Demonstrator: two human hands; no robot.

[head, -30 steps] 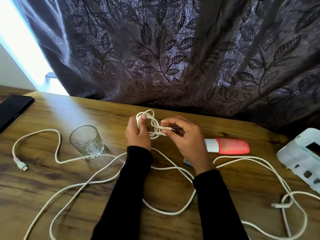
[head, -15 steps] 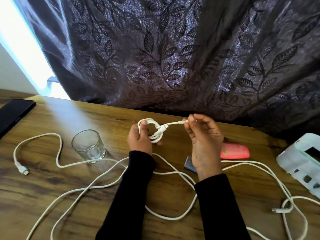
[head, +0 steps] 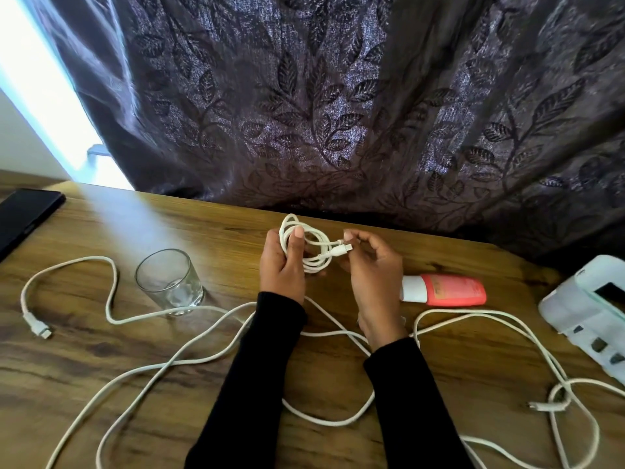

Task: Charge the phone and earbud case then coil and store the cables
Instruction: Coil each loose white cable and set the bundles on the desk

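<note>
wooden table (head: 338, 445) bears glass (head: 168, 282), loose cables (head: 189, 353), phone (head: 25, 216).

Empty glass (head: 168, 282) on wooden table (head: 473, 350); coral tube (head: 446, 290) lying flat; leaf-patterned curtain (head: 321, 106) behind.

- coiled cable (head: 313, 247) now a looser, rounder ring in left hand (head: 283, 265), thumb pressed over the strands; 0.5 s ago it was a tight knot-like bundle
- its plug end (head: 345, 248) slack at the coil's right edge, no longer pulled out taut to the right
- right hand (head: 373, 275) dropped and came in closer to the coil (fingers curled beside the plug, contact unclear)
- pink tube (head: 444, 290) more exposed, white cap visible again
</note>
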